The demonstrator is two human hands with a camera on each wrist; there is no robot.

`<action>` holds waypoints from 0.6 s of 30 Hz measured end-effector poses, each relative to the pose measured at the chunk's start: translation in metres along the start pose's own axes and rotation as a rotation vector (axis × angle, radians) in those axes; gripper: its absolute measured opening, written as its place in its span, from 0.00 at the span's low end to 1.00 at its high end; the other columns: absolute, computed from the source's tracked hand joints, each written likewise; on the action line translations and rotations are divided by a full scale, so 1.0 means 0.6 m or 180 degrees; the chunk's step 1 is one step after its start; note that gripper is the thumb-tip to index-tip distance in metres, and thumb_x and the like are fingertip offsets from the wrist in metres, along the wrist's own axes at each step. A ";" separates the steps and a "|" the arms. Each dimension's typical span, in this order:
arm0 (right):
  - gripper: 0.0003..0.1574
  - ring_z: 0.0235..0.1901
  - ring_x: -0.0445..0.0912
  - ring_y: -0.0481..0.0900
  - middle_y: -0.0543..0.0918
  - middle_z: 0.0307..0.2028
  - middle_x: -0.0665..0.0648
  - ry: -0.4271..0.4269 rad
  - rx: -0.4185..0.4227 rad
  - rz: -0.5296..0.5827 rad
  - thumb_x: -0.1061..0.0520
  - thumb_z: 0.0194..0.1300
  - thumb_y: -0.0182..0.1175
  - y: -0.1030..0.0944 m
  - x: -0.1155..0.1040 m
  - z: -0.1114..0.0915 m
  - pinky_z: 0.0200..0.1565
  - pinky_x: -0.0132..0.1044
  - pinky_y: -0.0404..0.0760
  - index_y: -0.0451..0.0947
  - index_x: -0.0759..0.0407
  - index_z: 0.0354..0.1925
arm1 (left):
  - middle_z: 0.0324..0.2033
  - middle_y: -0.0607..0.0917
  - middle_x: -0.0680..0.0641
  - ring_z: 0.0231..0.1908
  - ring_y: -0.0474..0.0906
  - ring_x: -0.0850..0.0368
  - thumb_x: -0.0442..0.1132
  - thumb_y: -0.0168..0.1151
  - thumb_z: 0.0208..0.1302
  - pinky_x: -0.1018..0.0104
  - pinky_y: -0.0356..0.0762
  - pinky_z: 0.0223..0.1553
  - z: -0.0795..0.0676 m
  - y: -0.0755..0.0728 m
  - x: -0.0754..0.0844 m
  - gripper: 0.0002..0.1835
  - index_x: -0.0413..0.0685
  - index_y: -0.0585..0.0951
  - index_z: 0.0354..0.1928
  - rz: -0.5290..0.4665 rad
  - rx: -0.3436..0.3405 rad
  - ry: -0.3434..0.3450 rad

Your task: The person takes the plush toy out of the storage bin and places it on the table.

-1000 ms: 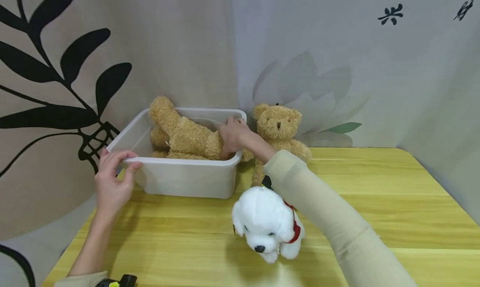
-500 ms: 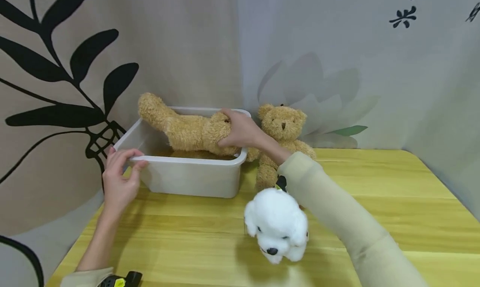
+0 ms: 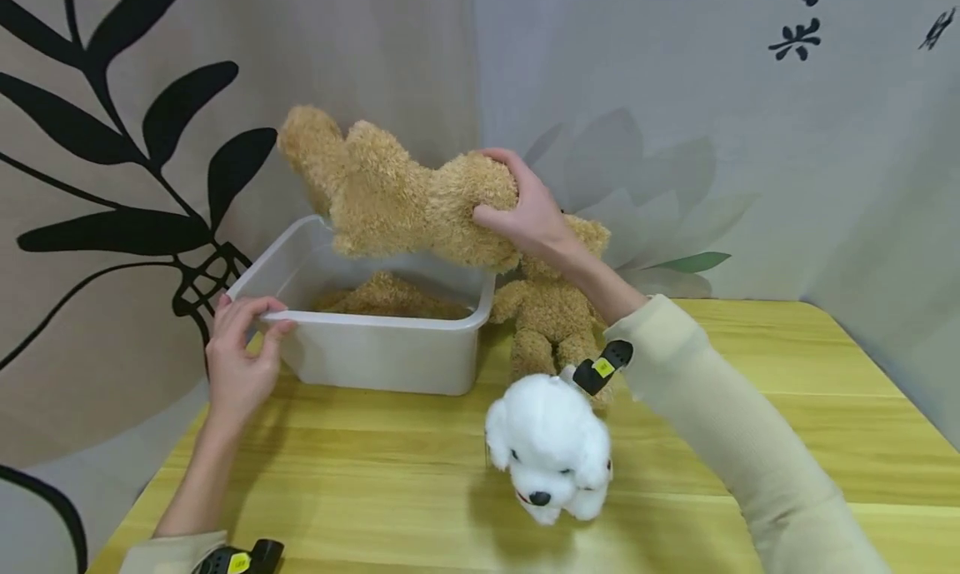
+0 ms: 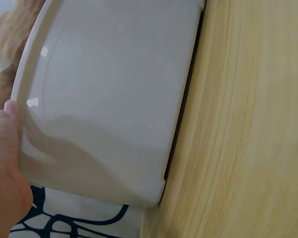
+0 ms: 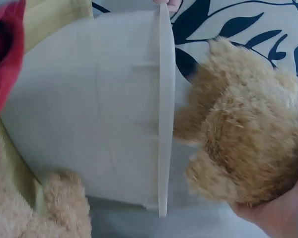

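My right hand [image 3: 528,212] grips one end of a tan plush toy [image 3: 397,199], holding it sideways above a white plastic bin [image 3: 382,349]. In the right wrist view the fluffy plush [image 5: 253,129] hangs beside the bin's rim [image 5: 166,114]. My left hand [image 3: 243,357] pinches the bin's near left corner, thumb at the rim; the left wrist view has this hand [image 4: 7,168] at the bin wall [image 4: 109,99]. More tan plush [image 3: 390,295] lies inside the bin, its lower part hidden by the front wall.
A tan teddy bear [image 3: 555,307] sits right of the bin, partly behind my right arm. Nearer on the wooden table [image 3: 360,491] stands a white plush dog [image 3: 551,449]. A curtain with leaf prints [image 3: 375,57] hangs close behind the bin.
My right hand has lifted the tan plush up out of the bin, uncovering more plush inside. My left hand stays on the bin's corner.
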State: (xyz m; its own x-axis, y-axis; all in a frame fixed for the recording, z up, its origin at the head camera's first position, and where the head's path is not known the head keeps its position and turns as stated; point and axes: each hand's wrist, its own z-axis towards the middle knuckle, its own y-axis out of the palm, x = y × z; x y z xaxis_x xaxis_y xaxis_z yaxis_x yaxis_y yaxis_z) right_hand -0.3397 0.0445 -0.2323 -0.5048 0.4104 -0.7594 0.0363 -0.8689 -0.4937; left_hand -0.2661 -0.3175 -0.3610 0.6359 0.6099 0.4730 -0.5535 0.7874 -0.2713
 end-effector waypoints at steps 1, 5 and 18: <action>0.49 0.70 0.47 0.62 0.63 0.73 0.50 -0.0021 -0.0022 0.0045 0.51 0.53 0.63 -0.004 0.002 -0.003 0.68 0.57 0.63 0.62 0.42 0.73 | 0.35 0.81 0.35 0.50 0.69 0.72 0.17 0.70 0.52 0.54 0.46 0.76 -0.001 0.000 -0.003 0.11 0.26 0.80 0.37 0.0014 0.0001 -0.0008; 0.42 0.49 0.45 0.75 0.67 0.70 0.46 -0.0156 -0.0256 0.0042 0.50 0.58 0.60 -0.009 0.020 -0.014 0.52 0.48 0.76 0.65 0.38 0.71 | 0.35 0.82 0.35 0.50 0.70 0.72 0.17 0.70 0.51 0.55 0.46 0.76 -0.003 0.000 -0.006 0.12 0.28 0.81 0.38 0.0033 -0.0001 -0.0013; 0.69 0.76 0.46 0.47 0.49 0.79 0.47 -0.0689 -0.1324 -0.0045 0.48 0.52 0.79 -0.027 0.054 -0.037 0.72 0.61 0.52 0.45 0.40 0.80 | 0.36 0.83 0.38 0.50 0.70 0.71 0.19 0.71 0.52 0.55 0.45 0.76 -0.005 0.003 -0.005 0.12 0.30 0.81 0.39 0.0075 -0.0007 0.0005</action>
State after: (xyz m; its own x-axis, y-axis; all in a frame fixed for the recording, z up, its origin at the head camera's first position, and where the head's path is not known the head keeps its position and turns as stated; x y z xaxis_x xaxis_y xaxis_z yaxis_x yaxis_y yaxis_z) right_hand -0.3375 0.0782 -0.2585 -0.6744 0.3157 -0.6674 0.3486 -0.6607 -0.6648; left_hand -0.2676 -0.3177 -0.3655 0.6235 0.6285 0.4650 -0.5672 0.7730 -0.2842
